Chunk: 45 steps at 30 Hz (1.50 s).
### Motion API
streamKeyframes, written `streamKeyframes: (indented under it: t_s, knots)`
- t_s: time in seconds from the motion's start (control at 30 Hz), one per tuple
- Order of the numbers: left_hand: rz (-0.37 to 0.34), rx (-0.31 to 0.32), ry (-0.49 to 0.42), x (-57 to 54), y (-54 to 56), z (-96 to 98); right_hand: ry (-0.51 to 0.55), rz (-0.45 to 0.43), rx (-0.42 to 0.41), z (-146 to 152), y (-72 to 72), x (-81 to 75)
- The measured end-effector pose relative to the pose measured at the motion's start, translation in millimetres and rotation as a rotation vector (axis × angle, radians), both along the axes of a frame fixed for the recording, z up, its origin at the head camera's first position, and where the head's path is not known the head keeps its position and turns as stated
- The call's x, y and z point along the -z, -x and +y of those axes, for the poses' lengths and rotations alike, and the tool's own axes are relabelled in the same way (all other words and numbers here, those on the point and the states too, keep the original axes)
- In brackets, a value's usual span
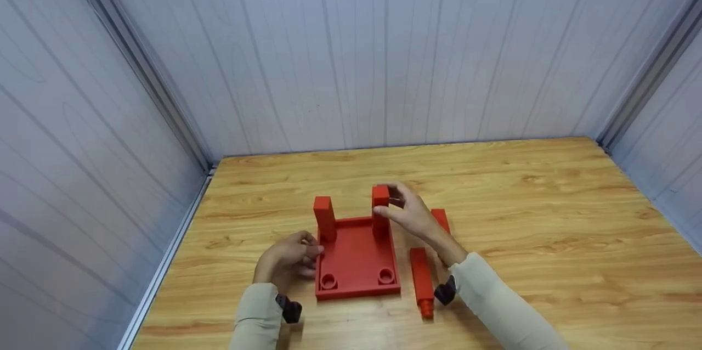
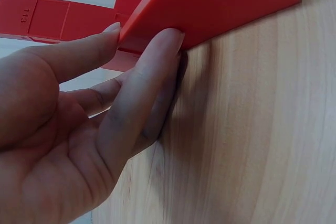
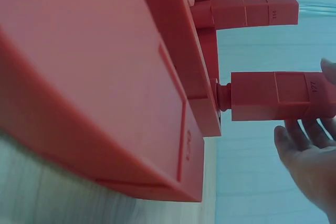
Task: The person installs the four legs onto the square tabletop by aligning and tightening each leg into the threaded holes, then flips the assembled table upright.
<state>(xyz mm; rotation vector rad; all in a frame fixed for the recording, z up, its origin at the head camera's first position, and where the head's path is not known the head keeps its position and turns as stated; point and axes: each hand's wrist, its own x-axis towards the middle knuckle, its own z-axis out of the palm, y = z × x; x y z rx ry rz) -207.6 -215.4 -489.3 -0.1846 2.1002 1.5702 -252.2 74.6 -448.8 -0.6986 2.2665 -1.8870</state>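
Presently, on the wooden table [image 1: 548, 218] I see the red base [image 1: 356, 262]; the left hand [image 1: 292, 254] pinches its left edge. The right hand [image 1: 411, 214] grips the far-right leg [image 1: 380, 194]. Its stud [image 3: 224, 97] partly shows, so I judge this leg is being fitted and needs turning down.

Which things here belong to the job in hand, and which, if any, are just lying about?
Job: red base, touched by the left hand; standing leg at its far-left corner; gripped leg in the right hand; probably nearer loose leg and farther loose red piece.

Just lying about: nothing evident; wooden table and wall panels are only the setting.
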Motion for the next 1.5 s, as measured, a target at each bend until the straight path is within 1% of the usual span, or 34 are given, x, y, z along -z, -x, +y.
streamKeyframes:
  t_s: [0.1,0.17,0.27,0.37,0.5,0.6,0.7,0.8,0.9,0.97,1.03,1.1,1.2,1.23,1.27,1.37,1.5]
  knots:
    - [-0.003,-0.004,-0.004,-0.3,-0.3,-0.1,0.050,-0.001,-0.030,0,-5.1,-8.2]
    - [-0.007,-0.011,-0.007,-0.6,-0.3,0.1,0.075,-0.008,-0.033,0,-5.7,-9.0]
    - [-0.015,-0.022,-0.012,-0.9,-0.4,0.4,0.074,-0.004,-0.016,-1,-5.9,-9.0]
    - [-0.023,-0.033,-0.022,-1.1,-0.9,0.9,0.043,0.013,0.022,-3,-6.3,-8.2]
    - [-0.030,-0.046,-0.038,-1.3,-1.5,1.4,-0.004,0.057,0.093,-8,1.5,4.4]
    - [-0.024,-0.040,-0.039,-1.4,-1.5,1.7,-0.024,0.102,0.147,-12,8.4,14.6]
    - [-0.015,-0.028,-0.033,-1.9,-1.4,1.7,-0.032,0.141,0.175,-13,9.8,16.7]
    - [-0.011,-0.020,-0.023,-2.5,-1.4,1.7,-0.047,0.163,0.180,-12,10.1,16.7]
    - [0.000,-0.012,-0.008,-2.7,-1.4,1.7,-0.066,0.139,0.152,-9,10.1,15.0]
    - [0.005,-0.012,-0.002,-2.9,-1.6,1.7,-0.064,0.083,0.107,-6,11.8,14.0]
    - [0.012,-0.010,0.000,-2.7,-2.1,1.5,-0.039,0.019,0.030,-2,10.0,5.6]
    - [0.013,-0.011,-0.002,-2.4,-2.0,1.1,-0.013,-0.026,-0.051,2,12.5,4.3]
    - [0.014,-0.010,-0.009,-1.1,-1.3,0.3,0.046,-0.054,-0.160,7,15.6,2.5]
    - [0.012,-0.012,-0.013,-0.8,-1.0,0.1,0.063,-0.056,-0.184,9,18.9,6.2]
    - [0.010,-0.012,-0.015,-0.5,-0.7,-0.1,0.078,-0.055,-0.200,10,21.4,9.4]
    - [0.007,-0.013,-0.017,-0.4,-1.0,-0.2,0.117,-0.063,-0.227,11,23.1,10.0]
    - [-0.002,-0.021,-0.017,-1.0,-1.8,0.4,0.105,-0.051,-0.215,9,23.2,11.5]
